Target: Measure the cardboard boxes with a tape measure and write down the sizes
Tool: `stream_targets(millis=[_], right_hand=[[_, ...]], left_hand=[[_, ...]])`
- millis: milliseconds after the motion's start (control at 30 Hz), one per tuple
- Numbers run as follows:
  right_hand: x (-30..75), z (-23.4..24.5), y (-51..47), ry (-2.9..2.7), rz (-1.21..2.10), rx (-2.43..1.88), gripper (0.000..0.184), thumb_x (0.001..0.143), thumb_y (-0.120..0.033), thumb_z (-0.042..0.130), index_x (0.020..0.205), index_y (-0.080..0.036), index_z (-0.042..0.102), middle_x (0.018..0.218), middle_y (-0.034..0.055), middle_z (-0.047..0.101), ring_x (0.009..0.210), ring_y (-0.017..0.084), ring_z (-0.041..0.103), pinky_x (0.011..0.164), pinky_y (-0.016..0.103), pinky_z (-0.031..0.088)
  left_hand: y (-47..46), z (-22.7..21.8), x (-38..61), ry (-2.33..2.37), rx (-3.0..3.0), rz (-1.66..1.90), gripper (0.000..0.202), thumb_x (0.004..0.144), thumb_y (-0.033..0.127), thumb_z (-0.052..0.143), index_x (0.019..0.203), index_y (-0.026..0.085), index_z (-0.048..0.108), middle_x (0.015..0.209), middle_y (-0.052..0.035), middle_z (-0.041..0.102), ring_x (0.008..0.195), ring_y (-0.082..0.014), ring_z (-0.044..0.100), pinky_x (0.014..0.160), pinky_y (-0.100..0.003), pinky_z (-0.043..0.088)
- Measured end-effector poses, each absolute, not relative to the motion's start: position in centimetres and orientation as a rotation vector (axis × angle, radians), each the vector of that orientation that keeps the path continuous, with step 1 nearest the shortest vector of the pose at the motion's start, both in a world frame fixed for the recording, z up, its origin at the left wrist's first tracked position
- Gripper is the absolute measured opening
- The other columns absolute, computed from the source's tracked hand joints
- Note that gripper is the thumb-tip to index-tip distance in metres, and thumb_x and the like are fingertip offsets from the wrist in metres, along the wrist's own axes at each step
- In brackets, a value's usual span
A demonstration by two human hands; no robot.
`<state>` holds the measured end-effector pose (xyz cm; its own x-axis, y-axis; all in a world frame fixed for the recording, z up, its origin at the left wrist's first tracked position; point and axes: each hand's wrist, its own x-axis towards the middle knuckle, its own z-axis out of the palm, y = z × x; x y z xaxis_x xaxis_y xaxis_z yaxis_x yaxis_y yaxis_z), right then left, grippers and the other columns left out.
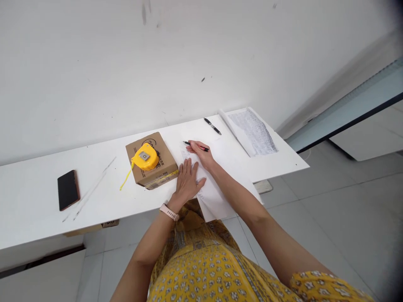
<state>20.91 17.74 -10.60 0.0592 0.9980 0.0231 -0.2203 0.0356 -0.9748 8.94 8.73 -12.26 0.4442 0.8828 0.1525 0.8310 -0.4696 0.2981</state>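
Observation:
My right hand (pixel 202 154) is closed round a dark pen (pixel 204 148), its tip low over a white sheet of paper (pixel 217 197) with faint writing near the top left. Flat on that same sheet rests my left hand (pixel 188 180), fingers apart, holding nothing. The paper hangs over the front edge of the white table. Just left of my hands stands a brown cardboard box (pixel 166 155). A yellow tape measure (pixel 147 157) lies on top of the box, a short end of its tape sticking out to the left.
A second black pen (pixel 213 126) lies near the wall. To its right is a stack of papers (pixel 252 132) covered in dense grey script. A dark phone (pixel 68 191) lies at the left of the table (pixel 37 209). A white wall (pixel 110 75) closes off the back.

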Motion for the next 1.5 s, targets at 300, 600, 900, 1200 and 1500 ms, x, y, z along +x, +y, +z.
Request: stream_targets(millis=[300,600,900,1200,1500], right_hand=[[21.4,-12.4,17.8,-1.203,1.18,-1.077,0.033,0.084,-0.052,0.065,0.096,-0.022,0.061,0.077,0.0,0.063,0.076,0.017,0.061,0.075,0.031,0.049],[21.2,-12.1,17.2,-1.429,0.84,-1.353,0.017,0.084,-0.033,0.055,0.073,-0.024,0.046,0.058,-0.006,0.048,0.056,0.014,0.048,0.057,0.028,0.037],[21.2,-12.2,17.2,-1.498,0.79,-1.396,0.019,0.082,-0.033,0.053,0.069,-0.025,0.041,0.055,-0.0063,0.047,0.052,0.013,0.046,0.056,0.028,0.035],[21.2,-12.4,17.2,-1.531,0.798,-1.398,0.02,0.082,-0.035,0.053,0.069,-0.025,0.042,0.056,-0.0059,0.048,0.052,0.014,0.047,0.056,0.028,0.035],[21.2,-12.6,17.3,-1.567,0.782,-1.416,0.018,0.08,-0.031,0.051,0.068,-0.025,0.04,0.055,-0.0054,0.047,0.054,0.015,0.045,0.056,0.028,0.034]], left_hand=[[9.0,-12.3,9.4,1.589,2.479,0.399,0.074,0.094,0.049,0.052,0.147,0.0,0.037,0.162,-0.0271,0.028,0.153,-0.0383,0.023,0.125,-0.056,0.021],[9.1,-12.8,9.3,1.564,2.441,0.458,0.077,0.092,0.048,0.055,0.15,0.004,0.031,0.162,-0.0261,0.03,0.153,-0.0375,0.024,0.125,-0.056,0.021],[9.1,-12.9,9.4,1.551,2.404,0.484,0.077,0.091,0.046,0.057,0.149,0.0,0.032,0.16,-0.0287,0.033,0.152,-0.0378,0.025,0.126,-0.055,0.02],[9.0,-13.0,9.3,1.538,2.399,0.501,0.078,0.092,0.046,0.057,0.15,0.001,0.03,0.16,-0.0286,0.032,0.152,-0.038,0.026,0.125,-0.056,0.021],[9.0,-13.3,9.3,1.522,2.387,0.52,0.081,0.091,0.045,0.058,0.152,0.002,0.027,0.162,-0.0276,0.029,0.153,-0.0379,0.023,0.125,-0.057,0.021]])
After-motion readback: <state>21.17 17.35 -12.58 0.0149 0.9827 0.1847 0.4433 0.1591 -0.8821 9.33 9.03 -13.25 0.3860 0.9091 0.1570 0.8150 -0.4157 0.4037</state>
